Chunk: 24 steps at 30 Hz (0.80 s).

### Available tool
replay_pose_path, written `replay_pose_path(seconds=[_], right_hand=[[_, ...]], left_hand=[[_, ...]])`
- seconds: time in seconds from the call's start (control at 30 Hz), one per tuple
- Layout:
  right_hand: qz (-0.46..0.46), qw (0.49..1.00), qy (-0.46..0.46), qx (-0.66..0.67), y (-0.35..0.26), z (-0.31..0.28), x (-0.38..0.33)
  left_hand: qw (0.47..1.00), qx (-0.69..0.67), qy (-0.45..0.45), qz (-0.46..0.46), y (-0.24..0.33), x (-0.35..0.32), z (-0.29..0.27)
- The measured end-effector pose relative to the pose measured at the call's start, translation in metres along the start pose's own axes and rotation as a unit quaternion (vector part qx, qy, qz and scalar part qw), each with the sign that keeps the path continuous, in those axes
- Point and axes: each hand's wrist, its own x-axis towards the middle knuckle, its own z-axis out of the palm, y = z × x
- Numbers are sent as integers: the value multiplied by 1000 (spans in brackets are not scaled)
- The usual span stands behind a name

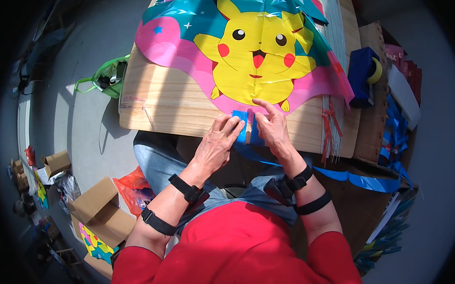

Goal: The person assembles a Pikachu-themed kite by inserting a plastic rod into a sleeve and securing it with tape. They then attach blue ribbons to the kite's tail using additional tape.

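Note:
A thin plastic sheet (262,42) printed with a yellow cartoon animal on pink and teal lies over the wooden board in front of me; it looks like a kite sail. At its lower tip, by the board's near edge, sits a blue ribbon (240,126). My left hand (217,144) is closed, its bent fingertips pressing on the ribbon's left part. Across a narrow gap, my right hand (274,129) has its thumb against the ribbon's right part. The right index finger stretches onto the sheet and the other fingers curl. What lies under the fingertips is hidden.
A blue tape dispenser (362,77) and a bundle of thin white sticks (331,131) are on the right. Blue ribbon trails to a cardboard box (369,117) there. A green bag (111,78) hangs at the board's left; an opened carton (102,212) stands lower left.

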Motion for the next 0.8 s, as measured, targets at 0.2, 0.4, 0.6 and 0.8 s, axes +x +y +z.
replay_pose_path(seconds=[0.2, 0.4, 0.6, 0.8], right_hand=[[-147, 964, 116, -186, -23, -4, 6], [-166, 931, 109, -306, -9, 13, 15], [-142, 915, 126, -357, -10, 20, 29], [-81, 920, 140, -356, -14, 19, 43]], left_hand=[[1000, 5, -6, -12, 1, -1, 0], [1000, 19, -20, 4, -1, 0, 0], [999, 39, -26, 7, -1, 0, 0], [996, 65, -49, 36, -2, 3, -11]])
